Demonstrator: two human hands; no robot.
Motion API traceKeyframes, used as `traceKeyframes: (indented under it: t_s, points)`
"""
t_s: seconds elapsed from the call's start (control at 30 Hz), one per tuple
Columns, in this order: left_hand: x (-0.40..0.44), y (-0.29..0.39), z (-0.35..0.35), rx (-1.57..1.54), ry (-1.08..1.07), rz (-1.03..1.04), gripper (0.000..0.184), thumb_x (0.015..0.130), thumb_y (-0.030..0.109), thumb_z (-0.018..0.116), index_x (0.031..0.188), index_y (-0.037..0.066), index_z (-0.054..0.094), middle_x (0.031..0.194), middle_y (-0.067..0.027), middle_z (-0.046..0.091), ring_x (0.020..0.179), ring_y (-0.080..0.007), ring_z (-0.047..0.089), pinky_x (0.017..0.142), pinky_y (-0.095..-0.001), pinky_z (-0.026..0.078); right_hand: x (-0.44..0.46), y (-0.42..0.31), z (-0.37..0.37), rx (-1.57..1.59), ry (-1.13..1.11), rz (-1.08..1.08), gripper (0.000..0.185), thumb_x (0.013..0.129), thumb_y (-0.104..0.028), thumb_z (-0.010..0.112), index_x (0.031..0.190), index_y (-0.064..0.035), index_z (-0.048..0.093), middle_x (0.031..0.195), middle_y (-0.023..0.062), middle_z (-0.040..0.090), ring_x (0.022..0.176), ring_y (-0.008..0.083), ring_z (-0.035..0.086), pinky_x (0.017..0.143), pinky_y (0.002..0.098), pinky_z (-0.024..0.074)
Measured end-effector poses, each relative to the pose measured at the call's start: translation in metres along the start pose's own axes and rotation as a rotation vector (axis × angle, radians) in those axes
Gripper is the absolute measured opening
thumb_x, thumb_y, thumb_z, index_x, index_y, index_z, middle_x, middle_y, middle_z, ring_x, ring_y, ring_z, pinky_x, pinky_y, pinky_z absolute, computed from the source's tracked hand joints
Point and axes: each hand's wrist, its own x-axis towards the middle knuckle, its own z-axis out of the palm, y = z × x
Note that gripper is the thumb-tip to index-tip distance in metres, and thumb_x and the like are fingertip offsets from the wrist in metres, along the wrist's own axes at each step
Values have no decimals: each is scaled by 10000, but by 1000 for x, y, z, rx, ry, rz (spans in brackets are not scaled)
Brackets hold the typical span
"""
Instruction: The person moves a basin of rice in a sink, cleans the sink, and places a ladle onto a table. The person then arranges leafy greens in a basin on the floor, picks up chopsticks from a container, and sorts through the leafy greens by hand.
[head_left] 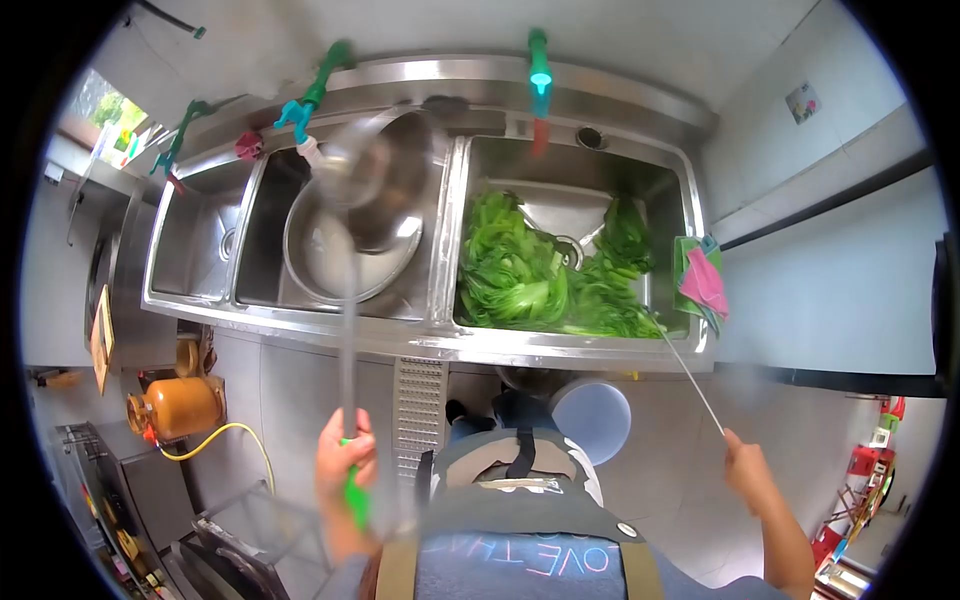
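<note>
My left hand (345,455) is closed round a long-handled ladle (349,330) with a green grip end. Its round head is smeared by motion over a large metal pot (300,240) in the middle basin, where a second metal bowl (400,190) leans tilted. On the other side, my right hand (748,470) is closed on a thin metal rod (692,378). The rod's far end reaches the leafy greens (510,270) lying in the right basin (682,185); its tip is hidden among the leaves.
Green taps (540,75) line the wall above the steel sink. Pink and green cloths (705,280) hang over the right rim. Below the front edge stand a pale bucket (592,422) and a grated floor drain (420,410). An orange gas cylinder (180,405) is at left.
</note>
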Motion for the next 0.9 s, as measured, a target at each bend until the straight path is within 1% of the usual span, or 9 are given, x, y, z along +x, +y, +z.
traceKeyframes:
  t_s: [0.07, 0.1, 0.3, 0.4, 0.47, 0.5, 0.6, 0.7, 0.9]
  points:
    - [5, -2, 21, 108, 5, -134, 267, 717, 102, 627, 899, 60, 435, 573, 17, 414, 374, -43, 365, 311, -192, 277, 7, -21, -27, 526, -31, 219, 408, 782, -90, 559, 1184, -122, 494, 653, 154, 586, 520, 308, 533, 545, 383, 452]
    - [13, 42, 9, 245, -34, -121, 242, 732, 113, 620, 883, 62, 437, 569, 27, 408, 382, -34, 360, 314, -194, 277, 26, -64, 17, 527, 93, 91, 399, 782, -86, 556, 1176, -118, 499, 657, 157, 583, 515, 309, 524, 540, 378, 447]
    - [131, -34, 72, 494, -367, -178, 108, 772, 98, 518, 831, 30, 460, 537, -6, 437, 371, -82, 422, 314, -230, 346, 114, -38, 54, 154, 563, -71, 372, 777, -106, 560, 1146, -116, 515, 699, 177, 588, 622, 357, 554, 608, 431, 435]
    - [159, -47, 79, 940, -206, -22, 189, 721, 116, 515, 839, -21, 460, 560, -126, 542, 427, -174, 541, 359, -313, 429, 144, -74, 75, 197, 520, -88, 324, 766, -126, 570, 1087, -94, 544, 755, 192, 582, 729, 379, 550, 678, 448, 423]
    - [178, -89, 65, 1248, -158, 278, 233, 707, 100, 488, 878, -58, 465, 732, -241, 577, 708, -350, 595, 629, -427, 476, 158, -74, 103, 198, 424, -144, 306, 758, -127, 576, 1057, -66, 551, 824, 198, 568, 784, 369, 540, 697, 434, 421]
    - [168, -75, 73, 1311, -168, 145, 245, 703, 95, 471, 896, -56, 473, 821, -263, 566, 810, -387, 565, 724, -451, 446, 155, -80, 103, 190, 340, -138, 301, 755, -125, 577, 1045, -48, 553, 879, 201, 560, 822, 358, 536, 706, 427, 419]
    - [178, -92, 65, 1360, -219, 252, 273, 722, 142, 481, 913, -53, 482, 921, -256, 486, 842, -391, 530, 738, -445, 435, 161, -88, 92, -75, 408, -109, 267, 768, -88, 558, 1026, -22, 555, 952, 183, 538, 858, 321, 523, 725, 409, 413]
    - [186, -77, 40, 1328, -243, 381, 286, 724, 180, 515, 887, -54, 499, 905, -247, 477, 848, -383, 513, 752, -438, 426, 151, -161, 42, 47, 836, -481, 224, 787, -60, 536, 1002, 2, 555, 995, 161, 509, 877, 287, 508, 730, 373, 413]
    - [239, 4, -116, 1242, 150, 362, 246, 710, 156, 555, 829, -58, 526, 934, -242, 490, 874, -384, 485, 772, -435, 407, 131, -400, -12, 687, 478, -848, 244, 840, -141, 529, 1034, 5, 562, 930, 90, 568, 806, 158, 529, 688, 243, 421]
